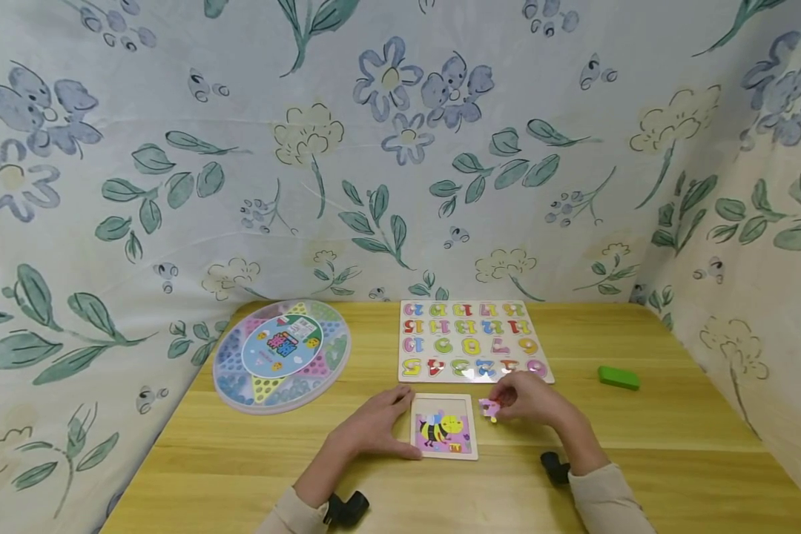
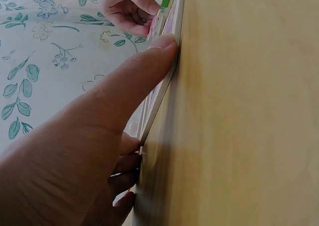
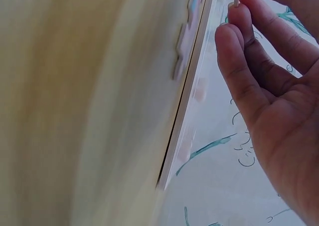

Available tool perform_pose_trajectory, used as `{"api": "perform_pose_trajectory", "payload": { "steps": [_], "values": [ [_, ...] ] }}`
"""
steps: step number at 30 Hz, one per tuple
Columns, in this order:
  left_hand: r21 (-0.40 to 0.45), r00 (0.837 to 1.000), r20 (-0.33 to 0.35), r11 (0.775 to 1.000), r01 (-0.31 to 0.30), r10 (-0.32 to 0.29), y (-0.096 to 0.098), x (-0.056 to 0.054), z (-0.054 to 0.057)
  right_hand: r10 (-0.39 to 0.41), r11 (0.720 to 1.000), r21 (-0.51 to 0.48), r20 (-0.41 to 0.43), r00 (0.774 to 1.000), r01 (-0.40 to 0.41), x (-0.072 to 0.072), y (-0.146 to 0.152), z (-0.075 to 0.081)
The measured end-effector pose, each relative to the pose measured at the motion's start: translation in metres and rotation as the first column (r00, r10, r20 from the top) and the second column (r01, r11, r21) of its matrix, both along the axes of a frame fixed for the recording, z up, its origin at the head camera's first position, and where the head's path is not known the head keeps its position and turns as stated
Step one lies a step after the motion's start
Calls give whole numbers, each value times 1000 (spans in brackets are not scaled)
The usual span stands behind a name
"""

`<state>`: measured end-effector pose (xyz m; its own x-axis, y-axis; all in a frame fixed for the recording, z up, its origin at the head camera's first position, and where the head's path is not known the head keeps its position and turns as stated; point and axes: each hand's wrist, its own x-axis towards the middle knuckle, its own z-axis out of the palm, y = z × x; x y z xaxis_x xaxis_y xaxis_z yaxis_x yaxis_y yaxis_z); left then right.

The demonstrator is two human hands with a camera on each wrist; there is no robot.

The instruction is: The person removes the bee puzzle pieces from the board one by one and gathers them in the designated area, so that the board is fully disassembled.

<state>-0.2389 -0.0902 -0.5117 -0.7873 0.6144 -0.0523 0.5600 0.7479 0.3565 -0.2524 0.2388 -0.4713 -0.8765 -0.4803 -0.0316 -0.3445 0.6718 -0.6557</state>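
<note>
In the head view, a small wooden jigsaw tray lies on the table, with a bee picture in its lower part and bare wood along the top. My left hand holds the tray's left side, thumb at the near corner and fingers at the far one. The left wrist view shows the thumb on the tray's edge. Right of the tray, my right hand pinches a jigsaw piece; pink jigsaw pieces show at its fingertips. Another piece lies low beside the number board in the right wrist view.
Behind the tray lies a number puzzle board with colourful numerals. A round game board with a star pattern is at the back left. A green block sits to the right. Floral cloth hangs behind the wooden table.
</note>
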Motion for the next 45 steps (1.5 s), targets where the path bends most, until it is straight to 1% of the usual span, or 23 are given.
{"api": "perform_pose_trajectory", "payload": {
  "steps": [4,10,16,23,30,37,45],
  "values": [
    [5,1000,2,1000,-4,4,-1,0,0,-7,1000,-3,4,1000,7,-1,5,-1],
    [2,1000,2,1000,-2,2,-1,0,-1,2,1000,-14,-3,1000,-2,0,13,-3],
    [3,1000,9,1000,-4,4,0,-1,-2,-5,1000,-2,-6,1000,5,-1,22,-5],
    [5,1000,10,1000,-3,3,-1,0,-1,-64,998,14,41,997,63,1,32,-2],
    [7,1000,14,1000,-3,3,-1,1,1,-92,995,46,46,995,90,1,44,-3],
    [2,1000,18,1000,2,-2,-2,1,2,-120,992,48,78,990,116,2,51,-1],
    [7,1000,19,1000,7,-7,-2,0,2,-105,994,43,64,992,102,3,61,-2]
  ]
}}
